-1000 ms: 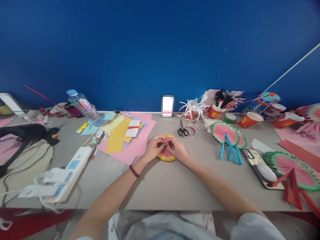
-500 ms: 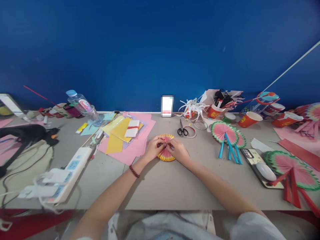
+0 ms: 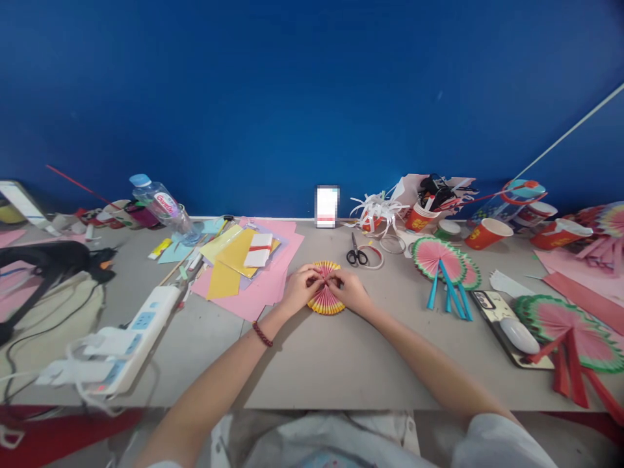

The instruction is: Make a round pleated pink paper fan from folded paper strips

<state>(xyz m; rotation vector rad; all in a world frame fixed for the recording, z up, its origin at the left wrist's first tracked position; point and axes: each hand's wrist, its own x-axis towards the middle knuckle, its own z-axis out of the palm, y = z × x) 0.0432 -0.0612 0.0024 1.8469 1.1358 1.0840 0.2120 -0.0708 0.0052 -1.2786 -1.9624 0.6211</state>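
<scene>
A round pleated paper rosette [image 3: 325, 304], pink inside with a yellow rim, lies flat on the table in front of me. My left hand [image 3: 303, 286] is closed at its left side, thumb and fingertips pinching the folds near the centre. From the right, my right hand [image 3: 349, 290] is closed on it the same way, and the two sets of fingertips almost meet. My fingers hide parts of the rosette's left and right sides. Black scissors [image 3: 357, 255] and a roll of tape [image 3: 374, 257] lie just beyond my right hand.
Left of my hands are pink and yellow paper sheets [image 3: 225, 281] and a white power strip [image 3: 146, 338]. To the right lie pink-green paper fans [image 3: 437, 255], a phone [image 3: 492, 312] and a mouse [image 3: 519, 334]. A lit phone [image 3: 326, 207] stands against the blue wall.
My right hand has shifted slightly, its fingertips a little apart from where they were by the rosette's centre. The left hand and the rosette stay in place.
</scene>
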